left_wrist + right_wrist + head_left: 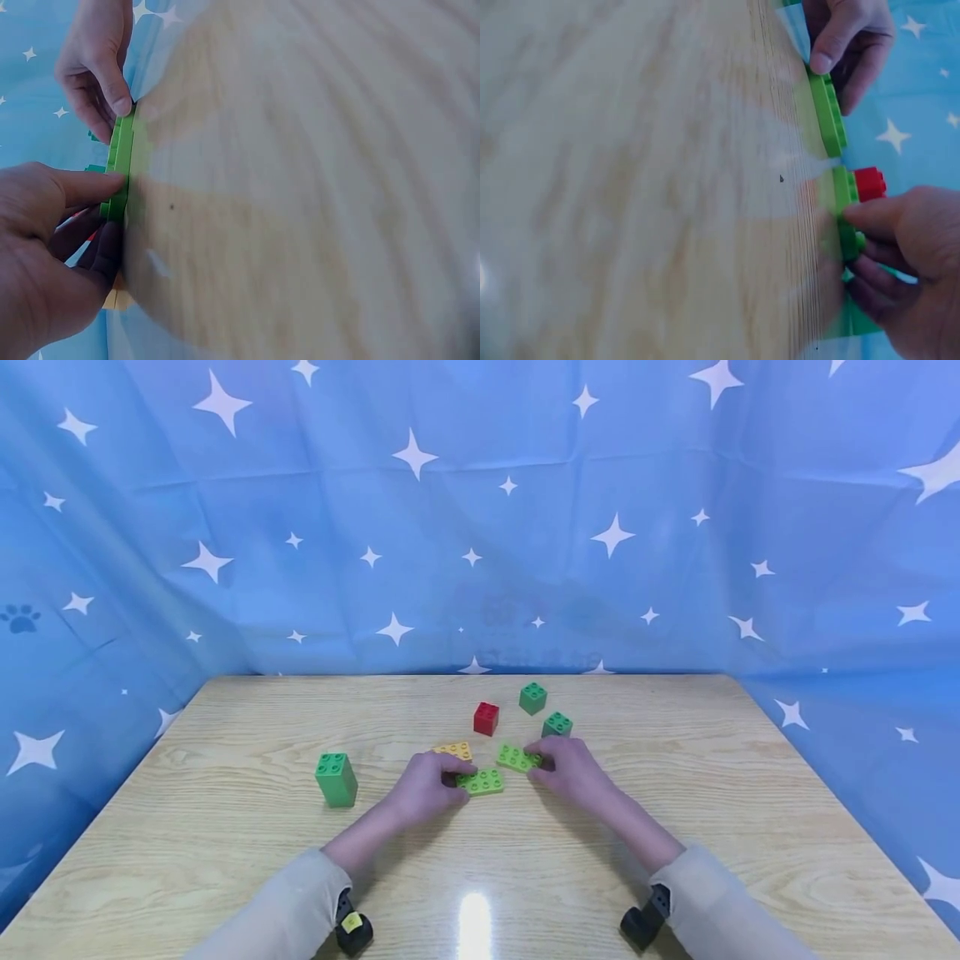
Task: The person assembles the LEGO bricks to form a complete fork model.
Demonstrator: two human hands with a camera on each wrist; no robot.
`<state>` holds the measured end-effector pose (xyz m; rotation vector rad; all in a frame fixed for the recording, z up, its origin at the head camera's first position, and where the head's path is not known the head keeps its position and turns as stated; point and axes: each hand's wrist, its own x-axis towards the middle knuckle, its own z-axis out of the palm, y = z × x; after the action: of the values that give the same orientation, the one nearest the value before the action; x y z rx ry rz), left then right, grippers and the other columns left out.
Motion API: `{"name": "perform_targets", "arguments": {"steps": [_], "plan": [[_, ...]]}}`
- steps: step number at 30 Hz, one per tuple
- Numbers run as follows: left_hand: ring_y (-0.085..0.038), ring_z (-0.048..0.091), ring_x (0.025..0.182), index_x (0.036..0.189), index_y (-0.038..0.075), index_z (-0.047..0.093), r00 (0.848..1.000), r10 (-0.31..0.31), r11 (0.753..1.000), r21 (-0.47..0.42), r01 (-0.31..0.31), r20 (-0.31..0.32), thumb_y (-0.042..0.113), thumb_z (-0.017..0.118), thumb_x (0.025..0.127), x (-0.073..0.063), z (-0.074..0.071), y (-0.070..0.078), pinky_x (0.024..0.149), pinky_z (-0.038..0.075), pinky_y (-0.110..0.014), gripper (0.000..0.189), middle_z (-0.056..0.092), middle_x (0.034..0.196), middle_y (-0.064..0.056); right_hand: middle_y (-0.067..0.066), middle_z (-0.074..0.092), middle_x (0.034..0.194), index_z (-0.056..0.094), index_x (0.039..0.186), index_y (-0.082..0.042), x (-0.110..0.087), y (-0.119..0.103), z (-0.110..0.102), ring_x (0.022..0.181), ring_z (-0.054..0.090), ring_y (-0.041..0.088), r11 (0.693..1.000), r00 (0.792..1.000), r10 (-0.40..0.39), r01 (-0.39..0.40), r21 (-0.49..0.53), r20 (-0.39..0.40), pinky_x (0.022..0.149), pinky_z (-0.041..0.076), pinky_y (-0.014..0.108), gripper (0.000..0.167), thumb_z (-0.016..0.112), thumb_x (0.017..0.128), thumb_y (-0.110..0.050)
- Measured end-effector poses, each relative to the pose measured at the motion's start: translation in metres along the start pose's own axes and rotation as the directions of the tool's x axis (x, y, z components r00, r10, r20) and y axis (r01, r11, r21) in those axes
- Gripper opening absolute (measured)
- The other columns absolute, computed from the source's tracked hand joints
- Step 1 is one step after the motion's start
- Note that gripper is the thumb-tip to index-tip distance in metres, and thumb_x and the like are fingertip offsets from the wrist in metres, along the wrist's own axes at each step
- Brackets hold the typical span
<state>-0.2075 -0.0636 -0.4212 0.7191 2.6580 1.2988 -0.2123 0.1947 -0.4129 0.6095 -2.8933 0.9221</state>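
My left hand (424, 787) pinches the left end of a light green toy brick (483, 782) lying flat on the table, thumb on its near side. A second light green brick (517, 757) lies just behind and to the right, its right end between the thumb and fingers of my right hand (576, 770). The right wrist view shows a gap between the two light green bricks (827, 116). Partly hidden behind my left hand is a yellow brick (454, 749). A dark green brick (557, 724) stands just beyond my right hand.
Toward the back of the wooden table (247, 718) stand a red brick (486, 718) and a green brick (532, 697). A tall green block (337, 780) is to the left of my left hand. A blue star-patterned curtain (480, 527) hangs behind the table.
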Motion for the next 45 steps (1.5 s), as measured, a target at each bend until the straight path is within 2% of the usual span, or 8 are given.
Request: {"name": "perform_targets", "arguments": {"steps": [8, 12, 21, 34, 45], "plan": [[-0.021, 0.065, 0.102, 0.116, -0.001, 0.076, 1.000, 0.004, 1.000, 0.006, -0.004, 0.020, -0.007, 0.078, 0.083, -0.005, -0.004, -0.001, 0.085, 0.056, -0.038, 0.034, 0.073, 0.116, -0.013, 0.014, 0.072, 0.118, 0.072, 0.122, 0.001, -0.008, 0.003, -0.004, 0.112, 0.065, 0.034, 0.999, 0.999, -0.035, 0.035, 0.021, 0.036, 0.094, 0.054, 0.049, 0.033, 0.076, 0.090, -0.003], [-0.019, 0.064, 0.098, 0.116, 0.000, 0.076, 1.000, 0.002, 1.000, 0.016, -0.003, 0.027, -0.007, 0.078, 0.083, -0.008, -0.007, -0.003, 0.083, 0.055, -0.035, 0.034, 0.073, 0.115, -0.011, 0.012, 0.072, 0.117, 0.073, 0.122, -0.001, -0.010, 0.004, -0.006, 0.113, 0.064, 0.034, 0.999, 0.997, -0.045, 0.044, 0.017, 0.057, 0.094, 0.053, 0.049, 0.034, 0.077, 0.089, -0.004], [-0.017, 0.062, 0.095, 0.116, 0.002, 0.077, 0.999, -0.028, 1.000, 0.011, 0.027, 0.026, -0.006, 0.078, 0.083, -0.010, -0.008, -0.001, 0.081, 0.054, -0.031, 0.034, 0.073, 0.114, -0.009, 0.011, 0.073, 0.118, 0.073, 0.122, -0.001, -0.013, 0.002, -0.008, 0.114, 0.065, 0.033, 0.999, 0.995, -0.046, 0.044, 0.020, 0.094, 0.096, 0.053, 0.049, 0.034, 0.077, 0.088, -0.002], [-0.017, 0.059, 0.091, 0.117, 0.003, 0.076, 0.999, -0.034, 0.999, 0.007, 0.033, 0.036, -0.007, 0.076, 0.083, -0.012, -0.009, 0.000, 0.078, 0.053, -0.030, 0.035, 0.072, 0.114, -0.009, 0.007, 0.072, 0.119, 0.073, 0.123, -0.002, -0.023, -0.003, -0.009, 0.115, 0.063, 0.030, 0.999, 0.991, -0.041, 0.040, 0.009, 0.126, 0.097, 0.052, 0.049, 0.035, 0.077, 0.089, 0.000], [-0.016, 0.059, 0.088, 0.115, 0.003, 0.077, 0.998, -0.023, 1.000, -0.013, 0.023, 0.052, -0.008, 0.075, 0.083, -0.011, -0.009, -0.001, 0.076, 0.052, -0.029, 0.035, 0.073, 0.111, -0.008, 0.010, 0.071, 0.121, 0.072, 0.124, -0.001, -0.030, -0.005, -0.009, 0.118, 0.062, 0.034, 0.997, 0.987, -0.077, 0.074, 0.028, 0.139, 0.099, 0.050, 0.053, 0.036, 0.076, 0.088, 0.001]]}}
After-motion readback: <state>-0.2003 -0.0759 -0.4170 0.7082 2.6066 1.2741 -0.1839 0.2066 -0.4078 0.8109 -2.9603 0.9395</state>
